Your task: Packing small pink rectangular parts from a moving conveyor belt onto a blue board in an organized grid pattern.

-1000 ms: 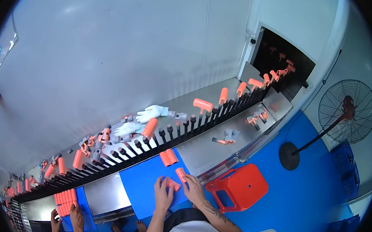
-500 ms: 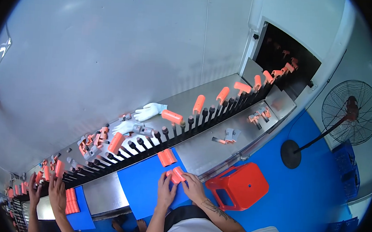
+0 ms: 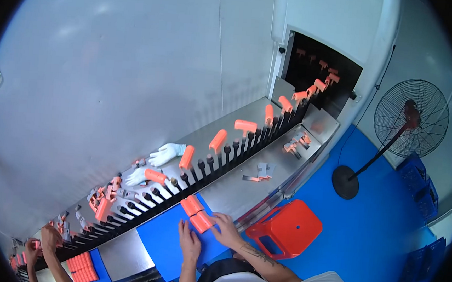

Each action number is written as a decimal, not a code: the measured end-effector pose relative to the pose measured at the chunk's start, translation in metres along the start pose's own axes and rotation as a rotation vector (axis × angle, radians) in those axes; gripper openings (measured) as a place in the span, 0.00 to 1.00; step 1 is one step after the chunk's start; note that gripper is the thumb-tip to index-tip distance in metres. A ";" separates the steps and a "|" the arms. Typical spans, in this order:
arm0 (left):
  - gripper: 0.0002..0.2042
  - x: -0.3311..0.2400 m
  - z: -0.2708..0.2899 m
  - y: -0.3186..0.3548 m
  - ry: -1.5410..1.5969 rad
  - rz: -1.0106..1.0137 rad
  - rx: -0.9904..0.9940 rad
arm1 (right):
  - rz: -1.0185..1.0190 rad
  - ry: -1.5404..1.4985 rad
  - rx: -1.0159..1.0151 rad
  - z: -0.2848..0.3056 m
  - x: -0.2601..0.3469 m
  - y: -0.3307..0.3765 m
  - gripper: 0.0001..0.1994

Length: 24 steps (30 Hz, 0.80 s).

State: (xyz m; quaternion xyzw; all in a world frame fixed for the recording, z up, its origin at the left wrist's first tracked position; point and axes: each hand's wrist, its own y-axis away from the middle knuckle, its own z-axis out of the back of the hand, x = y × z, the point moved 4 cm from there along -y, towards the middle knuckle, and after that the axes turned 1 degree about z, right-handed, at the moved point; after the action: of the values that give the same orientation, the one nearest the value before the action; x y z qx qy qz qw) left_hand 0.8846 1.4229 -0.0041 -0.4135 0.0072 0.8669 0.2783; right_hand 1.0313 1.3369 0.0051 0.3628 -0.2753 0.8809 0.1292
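Several orange curved shells [image 3: 201, 222] lie together in two rows on a blue mat [image 3: 161, 236] in front of me. My left hand [image 3: 190, 243] rests on the mat just below the shells, its fingers loosely extended and nothing in them. Beside the shells' right end, my right hand [image 3: 226, 231] has its thumb and fingers apart. Its fingertips are close to the lower row; whether they touch it I cannot tell.
Beyond the mat runs a line of black spindles [image 3: 210, 161], some carrying orange shells [image 3: 217, 140], from a dark opening [image 3: 320, 69]. White gloves [image 3: 167, 154] lie behind it. A co-worker's hands [image 3: 50, 237] are at left. A red stool [image 3: 293, 229] and fan [image 3: 411, 120] stand right.
The lower pair of shells, held between my hands before, now lies against the upper pair, and both hands have drawn apart. The spindle line has moved left, and the view has shifted.
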 end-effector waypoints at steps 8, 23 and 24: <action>0.25 -0.115 0.101 -0.112 -0.184 -0.357 -0.336 | 0.093 0.011 -0.375 0.070 0.046 -0.171 0.20; 0.15 -0.035 0.237 -0.129 0.132 0.064 -0.367 | -0.077 -0.600 -0.064 0.059 0.084 -0.228 0.15; 0.16 -0.029 0.247 -0.087 0.269 -0.036 -0.442 | 0.022 -0.373 -0.122 0.063 0.118 -0.189 0.14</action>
State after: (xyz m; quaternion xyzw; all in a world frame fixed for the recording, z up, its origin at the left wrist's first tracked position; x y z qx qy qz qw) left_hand 0.7653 1.5423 0.1978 -0.5760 -0.1526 0.7795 0.1933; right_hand 1.0652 1.4574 0.1996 0.5081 -0.3515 0.7814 0.0881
